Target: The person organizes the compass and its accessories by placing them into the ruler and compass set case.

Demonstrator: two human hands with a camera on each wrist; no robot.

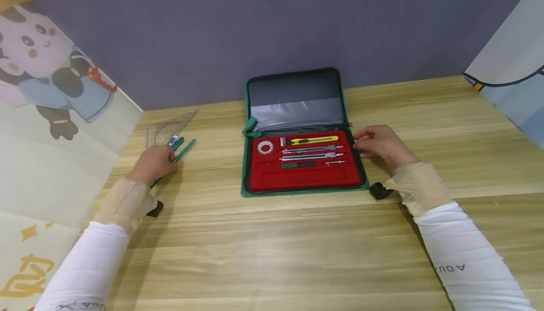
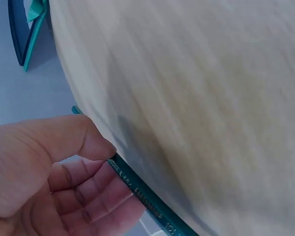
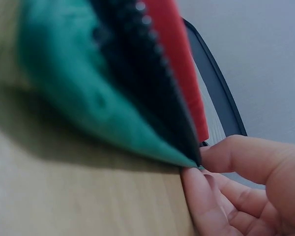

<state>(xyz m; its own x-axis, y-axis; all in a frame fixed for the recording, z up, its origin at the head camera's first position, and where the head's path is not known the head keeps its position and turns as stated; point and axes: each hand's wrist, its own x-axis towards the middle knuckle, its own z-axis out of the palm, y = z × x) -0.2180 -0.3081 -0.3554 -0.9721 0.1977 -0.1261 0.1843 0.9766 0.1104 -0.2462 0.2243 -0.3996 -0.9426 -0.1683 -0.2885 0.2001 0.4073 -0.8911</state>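
At the table's left, my left hand point(image 1: 154, 163) pinches a green pencil point(image 2: 147, 191) with gold lettering between thumb and fingers. More green pencils point(image 1: 185, 150) and a clear set square point(image 1: 185, 118) lie just beyond it. My right hand point(image 1: 379, 144) pinches the right edge of an open green zip case point(image 1: 306, 191); the right wrist view shows thumb and fingertip on its fabric rim point(image 3: 103, 115). Inside the red tray point(image 1: 301, 177) sit a yellow utility knife point(image 1: 316, 140), silver compasses point(image 1: 312, 156), a white ring-shaped disc point(image 1: 265, 147) and smaller pieces.
The case's lid point(image 1: 295, 91) leans back near the grey wall point(image 1: 289, 23) behind the table. A cartoon-printed panel point(image 1: 38, 160) borders the left side. Another printed panel point(image 1: 510, 42) stands at the far right. Wooden tabletop point(image 1: 255, 249) stretches in front of the case.
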